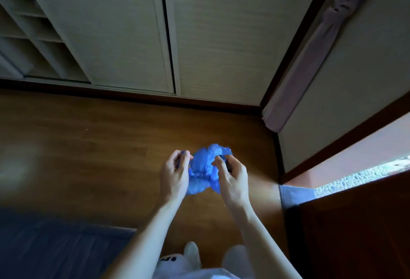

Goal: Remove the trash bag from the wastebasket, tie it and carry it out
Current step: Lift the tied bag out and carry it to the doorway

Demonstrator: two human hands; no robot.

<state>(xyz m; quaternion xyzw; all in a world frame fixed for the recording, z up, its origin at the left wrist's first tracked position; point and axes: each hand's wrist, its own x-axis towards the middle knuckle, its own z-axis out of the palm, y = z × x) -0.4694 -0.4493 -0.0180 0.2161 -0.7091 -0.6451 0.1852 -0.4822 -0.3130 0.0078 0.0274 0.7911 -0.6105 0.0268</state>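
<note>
A crumpled blue trash bag [205, 167] hangs in the air above the wooden floor, held between both hands. My left hand [174, 175] pinches a bunched bit of the bag's plastic at its left side. My right hand [231, 177] grips the plastic at the bag's right side, fingers curled into the folds. The bag is gathered and twisted in the middle between the hands. No wastebasket is in view.
Pale sliding closet doors [137, 30] stand ahead, with open shelves [28, 41] at the far left. A tied-back curtain [310, 56] hangs at the right corner. A dark wooden door [355, 230] stands open at lower right. A dark blue mat [55, 245] lies at lower left.
</note>
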